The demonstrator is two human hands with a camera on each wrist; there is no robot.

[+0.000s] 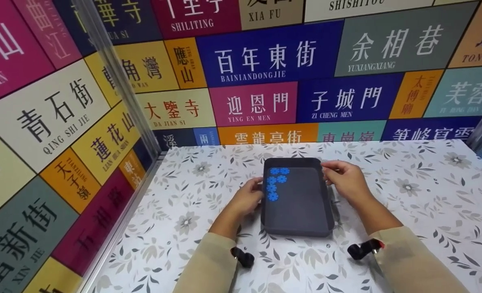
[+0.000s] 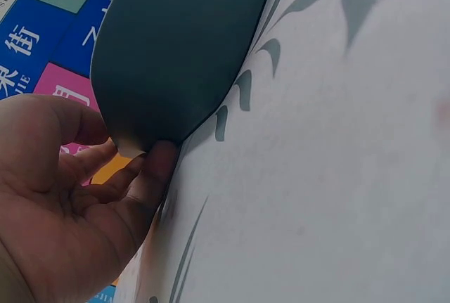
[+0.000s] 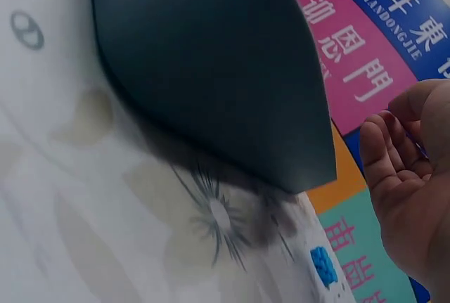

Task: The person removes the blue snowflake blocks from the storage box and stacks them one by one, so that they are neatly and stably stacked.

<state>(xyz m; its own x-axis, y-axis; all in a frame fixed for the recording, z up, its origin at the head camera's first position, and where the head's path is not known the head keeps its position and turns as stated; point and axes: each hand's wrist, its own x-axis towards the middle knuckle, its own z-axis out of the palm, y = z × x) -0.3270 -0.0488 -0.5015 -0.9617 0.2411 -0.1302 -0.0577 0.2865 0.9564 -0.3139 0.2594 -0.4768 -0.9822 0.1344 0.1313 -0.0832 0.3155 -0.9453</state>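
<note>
A dark grey rectangular tray (image 1: 302, 203) lies on the table in the head view. Several blue snowflake-shaped discs (image 1: 272, 188) lie in its upper left part, in a row along the top and a column down the left side. My left hand (image 1: 247, 197) holds the tray's left side; the left wrist view shows its fingers at the tray's end. Near the tray's upper right corner is my right hand (image 1: 347, 181). In the right wrist view its fingers are loosely bent, apart from the tray wall, with nothing visible in them.
A small blue piece (image 3: 325, 266) lies on the tabletop beyond the tray in the right wrist view. The table has a white leaf-and-flower cover (image 1: 188, 221). Behind it and to the left stand walls of coloured sign panels (image 1: 265, 53). Black wrist cameras (image 1: 243, 257) sit at both sleeves.
</note>
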